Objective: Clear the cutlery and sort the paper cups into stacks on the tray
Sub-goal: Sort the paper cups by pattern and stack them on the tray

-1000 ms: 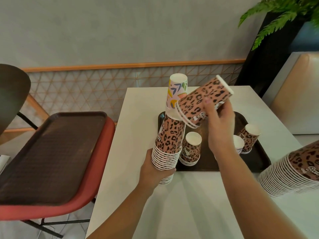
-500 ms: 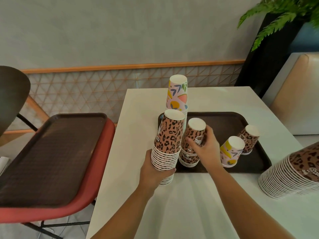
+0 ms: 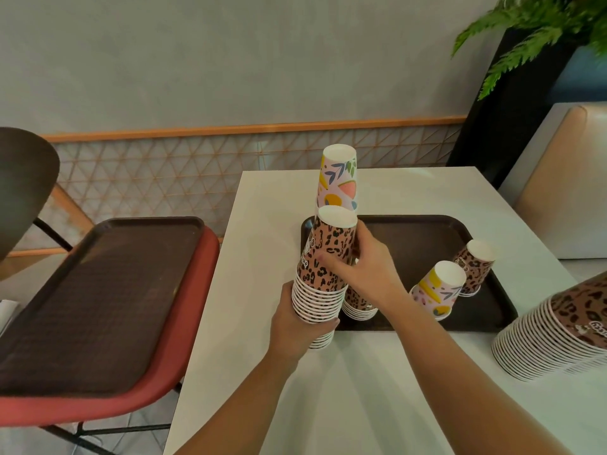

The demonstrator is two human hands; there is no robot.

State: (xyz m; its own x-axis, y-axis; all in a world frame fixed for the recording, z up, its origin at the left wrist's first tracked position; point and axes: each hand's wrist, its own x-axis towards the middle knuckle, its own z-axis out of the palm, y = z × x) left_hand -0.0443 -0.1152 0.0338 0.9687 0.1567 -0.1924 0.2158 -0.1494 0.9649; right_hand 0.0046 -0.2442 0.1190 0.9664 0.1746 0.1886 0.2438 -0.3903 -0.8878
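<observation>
At frame centre, you held the leopard stack (image 3: 323,277) with both hands.
Your left hand (image 3: 297,326) curled round its base at the tray's (image 3: 427,234) near-left edge; your right hand (image 3: 368,270) gripped its top cup, with the floral stack (image 3: 338,177) just behind.

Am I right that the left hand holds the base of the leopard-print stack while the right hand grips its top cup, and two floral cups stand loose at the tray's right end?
Not quite. The head view shows the left hand at the base of the leopard-print stack and the right hand on its top cup, but at the right end of the tray stand one floral cup and one leopard-print cup.
</observation>
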